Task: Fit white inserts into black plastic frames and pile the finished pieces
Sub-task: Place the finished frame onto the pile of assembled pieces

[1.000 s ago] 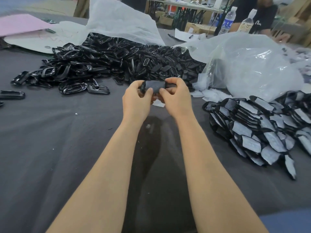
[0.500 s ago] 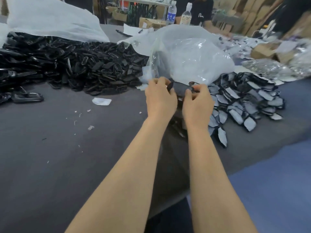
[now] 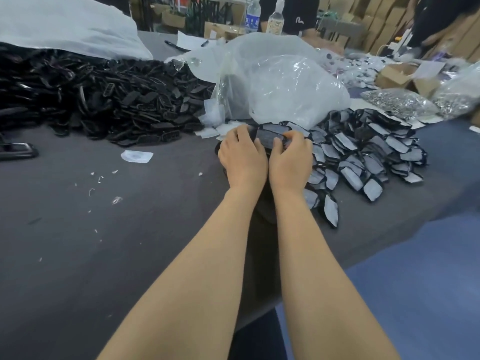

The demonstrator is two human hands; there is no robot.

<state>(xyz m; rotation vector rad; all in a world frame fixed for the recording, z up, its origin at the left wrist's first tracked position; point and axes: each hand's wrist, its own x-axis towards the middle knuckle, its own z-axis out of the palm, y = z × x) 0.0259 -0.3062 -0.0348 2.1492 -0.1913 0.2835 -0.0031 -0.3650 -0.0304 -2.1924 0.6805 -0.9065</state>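
Black frame (image 3: 270, 138), ends hidden under gripping left hand (image 3: 242, 157), right hand (image 3: 291, 159)

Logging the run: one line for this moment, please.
left hand, right hand: grip fitted frame | at finished pile edge | not released

grey table (image 3: 78, 255), blue floor (image 3: 415, 281), cardboard boxes (image 3: 384, 24)
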